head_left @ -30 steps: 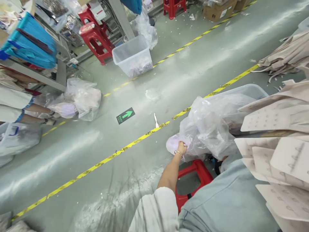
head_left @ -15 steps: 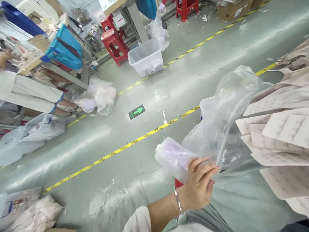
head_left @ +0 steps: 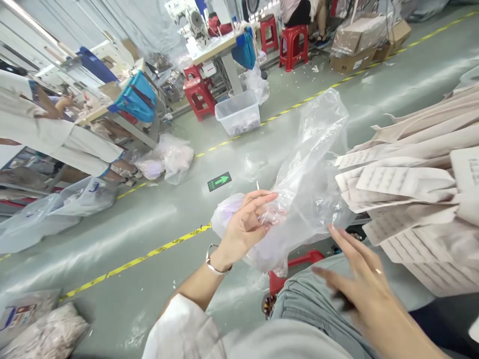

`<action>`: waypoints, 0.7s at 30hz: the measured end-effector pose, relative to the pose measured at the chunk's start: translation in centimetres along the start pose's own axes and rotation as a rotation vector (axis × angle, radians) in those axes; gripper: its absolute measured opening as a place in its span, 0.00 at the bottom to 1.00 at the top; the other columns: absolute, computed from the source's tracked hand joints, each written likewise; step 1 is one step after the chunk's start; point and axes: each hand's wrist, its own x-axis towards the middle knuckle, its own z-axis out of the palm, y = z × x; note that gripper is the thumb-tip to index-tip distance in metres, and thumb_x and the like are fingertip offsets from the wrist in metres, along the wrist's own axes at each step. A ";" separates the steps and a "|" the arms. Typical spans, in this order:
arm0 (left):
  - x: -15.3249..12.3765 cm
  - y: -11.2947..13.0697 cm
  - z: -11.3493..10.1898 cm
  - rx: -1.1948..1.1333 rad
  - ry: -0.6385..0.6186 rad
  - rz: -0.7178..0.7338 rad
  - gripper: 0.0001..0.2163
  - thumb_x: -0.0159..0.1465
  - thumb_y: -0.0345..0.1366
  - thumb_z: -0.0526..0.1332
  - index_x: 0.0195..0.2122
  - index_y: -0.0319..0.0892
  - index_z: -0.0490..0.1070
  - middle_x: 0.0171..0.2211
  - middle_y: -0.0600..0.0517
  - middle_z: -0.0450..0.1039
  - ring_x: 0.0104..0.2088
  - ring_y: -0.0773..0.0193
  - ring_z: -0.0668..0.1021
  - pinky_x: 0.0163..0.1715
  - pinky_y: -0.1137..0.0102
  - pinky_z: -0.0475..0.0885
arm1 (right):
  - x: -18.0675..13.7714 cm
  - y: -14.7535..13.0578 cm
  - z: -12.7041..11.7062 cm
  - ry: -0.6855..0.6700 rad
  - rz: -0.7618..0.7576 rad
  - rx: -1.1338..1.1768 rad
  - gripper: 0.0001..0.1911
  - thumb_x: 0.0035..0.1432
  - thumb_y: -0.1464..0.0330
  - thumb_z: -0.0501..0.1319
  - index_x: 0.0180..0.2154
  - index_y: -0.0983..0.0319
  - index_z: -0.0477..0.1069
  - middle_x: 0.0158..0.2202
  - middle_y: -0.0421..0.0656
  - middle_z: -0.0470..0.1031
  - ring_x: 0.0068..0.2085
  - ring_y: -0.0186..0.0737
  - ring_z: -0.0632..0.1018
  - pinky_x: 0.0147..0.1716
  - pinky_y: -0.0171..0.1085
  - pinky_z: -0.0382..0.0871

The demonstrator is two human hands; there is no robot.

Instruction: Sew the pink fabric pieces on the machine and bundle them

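My left hand (head_left: 249, 227), with a bangle at the wrist, pinches the clear plastic bag (head_left: 307, 174) in front of my knees. Pale purple contents (head_left: 226, 212) show through the film on the hand's far left side. The loose end of the bag spreads up and to the right. My right hand (head_left: 355, 271) is at the lower right, blurred, fingers stretched out and apart, with its fingertips near the bag's edge. A dark patch beneath that hand is too smeared to identify.
Beige fabric pieces with printed or stitched rows (head_left: 407, 184) hang close on the right. A red stool or frame (head_left: 305, 259) is beside my leg. Across the aisle are a translucent bin (head_left: 239, 114), red stools (head_left: 198, 97) and a person in light clothing (head_left: 71, 134).
My right hand has come into view at the lower right. My left hand now lies further left and higher with the bag, and the view has tilted up.
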 end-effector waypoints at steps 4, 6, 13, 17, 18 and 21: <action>-0.4 3.0 -0.6 0.164 -0.012 0.090 0.19 0.66 0.36 0.62 0.59 0.53 0.69 0.59 0.47 0.60 0.50 0.58 0.77 0.47 0.65 0.77 | 2.5 0.9 2.4 0.026 -0.115 0.058 0.30 0.48 0.86 0.46 0.46 0.59 0.73 0.57 0.49 0.69 0.60 0.49 0.70 0.61 0.65 0.59; -0.9 3.5 -2.2 0.407 0.121 0.166 0.18 0.67 0.40 0.61 0.59 0.51 0.69 0.60 0.47 0.62 0.57 0.55 0.72 0.57 0.61 0.71 | 3.3 1.0 2.6 0.070 -0.165 0.103 0.33 0.46 0.87 0.45 0.50 0.61 0.69 0.49 0.47 0.73 0.54 0.43 0.75 0.61 0.58 0.66; -4.3 -2.9 -8.2 1.141 0.299 -0.570 0.49 0.58 0.55 0.64 0.70 0.33 0.42 0.69 0.29 0.41 0.70 0.37 0.48 0.66 0.43 0.46 | 3.4 -3.6 -0.9 0.125 -0.403 0.180 0.22 0.61 0.83 0.48 0.51 0.61 0.67 0.42 0.45 0.74 0.50 0.39 0.76 0.60 0.44 0.69; -5.6 -7.0 -7.9 1.231 0.282 -0.789 0.51 0.52 0.51 0.69 0.69 0.31 0.43 0.68 0.25 0.42 0.68 0.32 0.51 0.62 0.41 0.50 | 2.0 -5.2 -1.1 0.086 -0.458 0.260 0.17 0.65 0.81 0.48 0.49 0.63 0.68 0.39 0.43 0.75 0.44 0.35 0.77 0.64 0.40 0.64; -5.8 -7.4 -7.8 1.183 0.263 -0.796 0.49 0.51 0.49 0.69 0.67 0.31 0.48 0.67 0.25 0.49 0.66 0.31 0.56 0.61 0.43 0.54 | 1.4 -5.1 -1.0 0.070 -0.443 0.273 0.17 0.65 0.80 0.48 0.49 0.63 0.68 0.39 0.43 0.75 0.44 0.35 0.77 0.64 0.39 0.63; -6.1 -7.6 -7.9 0.960 0.115 -0.760 0.30 0.49 0.44 0.69 0.51 0.34 0.71 0.48 0.40 0.76 0.50 0.42 0.76 0.49 0.59 0.70 | -0.8 -3.8 -0.9 0.040 -0.389 0.282 0.18 0.65 0.79 0.49 0.50 0.60 0.69 0.41 0.43 0.76 0.49 0.37 0.76 0.61 0.37 0.66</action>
